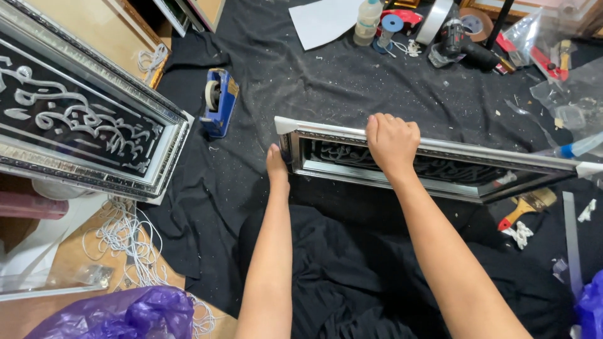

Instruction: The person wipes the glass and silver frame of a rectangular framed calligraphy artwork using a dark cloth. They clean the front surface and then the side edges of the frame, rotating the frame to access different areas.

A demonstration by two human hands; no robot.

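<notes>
A long silver-framed picture (452, 164) with a dark ornamental panel stands on its long edge on the black cloth (326, 88), tilted toward me. My right hand (392, 141) grips its top rail near the left end, fingers curled over the far side. My left hand (276, 164) is at the frame's left end near the lower corner, mostly edge-on, so its fingers are hidden behind the frame.
A second, larger silver frame (81, 119) leans at the left. A blue tape dispenser (218, 102) lies between the frames. Glue bottle (367, 22), tape rolls, a drill (461, 44) and white paper lie at the back. A paintbrush (527, 207), white cord (125, 242) and a purple bag (125, 314) are nearby.
</notes>
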